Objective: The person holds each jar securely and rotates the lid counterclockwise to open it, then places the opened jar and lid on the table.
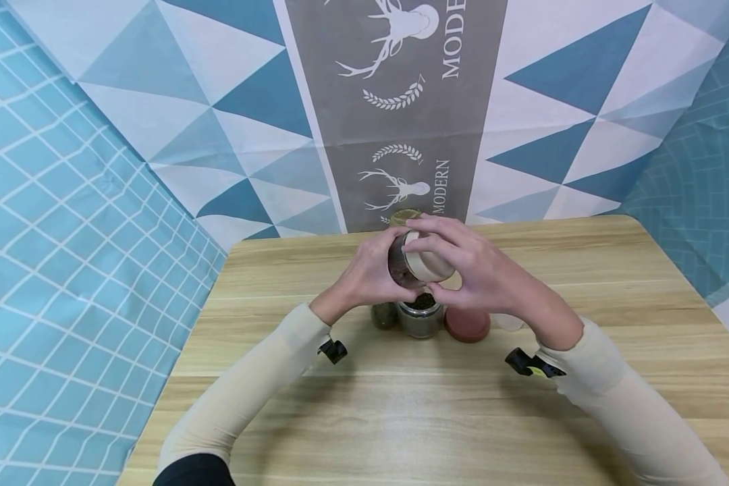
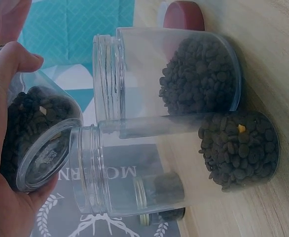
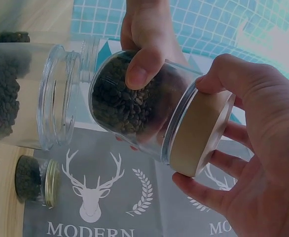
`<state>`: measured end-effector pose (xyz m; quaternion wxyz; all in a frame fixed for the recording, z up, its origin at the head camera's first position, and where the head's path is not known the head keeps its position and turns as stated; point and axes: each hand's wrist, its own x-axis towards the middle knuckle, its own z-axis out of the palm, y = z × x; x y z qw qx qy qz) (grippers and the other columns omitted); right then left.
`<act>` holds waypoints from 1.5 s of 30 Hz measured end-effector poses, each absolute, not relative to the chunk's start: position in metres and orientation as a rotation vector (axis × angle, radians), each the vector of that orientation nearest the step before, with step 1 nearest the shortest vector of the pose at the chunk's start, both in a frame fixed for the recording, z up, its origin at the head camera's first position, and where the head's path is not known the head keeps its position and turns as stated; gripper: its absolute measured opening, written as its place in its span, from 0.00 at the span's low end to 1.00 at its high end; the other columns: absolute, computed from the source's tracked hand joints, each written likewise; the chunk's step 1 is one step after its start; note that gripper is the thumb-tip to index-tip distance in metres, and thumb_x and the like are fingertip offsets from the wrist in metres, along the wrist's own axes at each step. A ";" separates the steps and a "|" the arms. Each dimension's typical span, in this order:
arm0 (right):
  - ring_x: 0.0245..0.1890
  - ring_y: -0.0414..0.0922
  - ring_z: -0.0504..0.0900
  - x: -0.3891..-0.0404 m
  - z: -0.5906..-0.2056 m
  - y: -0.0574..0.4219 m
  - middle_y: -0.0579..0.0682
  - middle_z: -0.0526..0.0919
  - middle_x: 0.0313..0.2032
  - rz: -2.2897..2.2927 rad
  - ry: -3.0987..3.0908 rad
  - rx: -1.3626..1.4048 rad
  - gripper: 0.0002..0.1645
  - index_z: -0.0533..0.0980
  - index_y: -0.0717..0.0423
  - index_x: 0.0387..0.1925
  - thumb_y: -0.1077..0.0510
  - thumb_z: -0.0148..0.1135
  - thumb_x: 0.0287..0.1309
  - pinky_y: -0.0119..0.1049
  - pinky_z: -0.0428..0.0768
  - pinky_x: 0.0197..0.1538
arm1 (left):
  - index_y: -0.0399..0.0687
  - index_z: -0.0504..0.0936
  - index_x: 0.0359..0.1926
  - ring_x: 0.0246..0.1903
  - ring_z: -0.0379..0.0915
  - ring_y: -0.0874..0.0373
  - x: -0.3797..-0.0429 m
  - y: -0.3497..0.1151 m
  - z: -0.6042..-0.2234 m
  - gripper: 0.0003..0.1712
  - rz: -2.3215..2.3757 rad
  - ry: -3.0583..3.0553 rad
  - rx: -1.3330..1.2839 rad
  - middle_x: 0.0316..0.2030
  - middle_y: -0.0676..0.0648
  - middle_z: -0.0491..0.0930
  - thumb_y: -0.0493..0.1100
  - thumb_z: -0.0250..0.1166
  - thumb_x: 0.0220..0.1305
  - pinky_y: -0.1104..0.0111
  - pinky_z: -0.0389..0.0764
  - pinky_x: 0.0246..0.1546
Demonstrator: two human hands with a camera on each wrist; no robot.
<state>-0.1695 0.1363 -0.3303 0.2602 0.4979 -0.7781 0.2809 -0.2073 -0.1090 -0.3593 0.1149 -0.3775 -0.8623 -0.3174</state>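
Observation:
Above the table, my left hand (image 1: pixel 370 270) grips the body of a clear glass jar (image 3: pixel 117 106), tilted and partly filled with dark, pellet-like pieces. My right hand (image 1: pixel 482 270) has its fingers and thumb around the beige lid (image 3: pixel 198 133), which sits on the jar's mouth. Below the hands stand two lidless glass jars, one wider (image 2: pixel 144 74) and one narrower (image 2: pixel 149 163), each holding dark pieces. In the head view one open jar (image 1: pixel 421 322) shows under the held jar. How tight the lid sits cannot be seen.
A red lid (image 1: pixel 468 325) lies to the right of the open jars, with a whitish lid (image 1: pixel 509 322) beside it. A small jar with a gold-coloured lid (image 3: pixel 52 182) stands farther back. Patterned cloth (image 1: pixel 261 121) hangs behind the wooden table (image 1: pixel 401 412).

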 end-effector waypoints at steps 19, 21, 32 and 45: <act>0.69 0.65 0.84 -0.166 -0.323 0.146 0.65 0.76 0.75 0.865 -2.258 1.140 0.55 0.76 0.52 0.78 0.56 0.89 0.46 0.59 0.94 0.56 | 0.33 0.74 0.74 0.58 0.88 0.43 -0.207 -0.113 -0.360 0.59 -0.956 -2.528 -1.081 0.62 0.35 0.87 0.46 0.90 0.40 0.51 0.90 0.64; 0.65 0.62 0.87 -0.163 -0.322 0.145 0.63 0.77 0.73 0.914 -2.309 1.066 0.57 0.74 0.50 0.80 0.54 0.90 0.48 0.49 0.96 0.46 | 0.33 0.75 0.74 0.59 0.88 0.43 -0.207 -0.113 -0.360 0.59 -0.951 -2.526 -1.082 0.62 0.35 0.88 0.46 0.90 0.40 0.51 0.90 0.64; 0.53 0.57 0.93 -0.158 -0.316 0.138 0.56 0.86 0.63 1.025 -2.404 0.777 0.49 0.76 0.45 0.80 0.49 0.85 0.58 0.57 0.90 0.51 | 0.33 0.75 0.74 0.58 0.88 0.44 -0.206 -0.111 -0.359 0.58 -0.953 -2.548 -1.050 0.62 0.35 0.88 0.46 0.90 0.41 0.52 0.91 0.63; 0.50 0.58 0.90 -0.157 -0.318 0.121 0.58 0.88 0.57 0.976 -2.429 0.764 0.42 0.84 0.50 0.70 0.46 0.88 0.56 0.51 0.86 0.49 | 0.33 0.75 0.74 0.57 0.87 0.45 -0.205 -0.108 -0.359 0.60 -0.945 -2.541 -1.066 0.61 0.36 0.88 0.46 0.90 0.40 0.52 0.90 0.61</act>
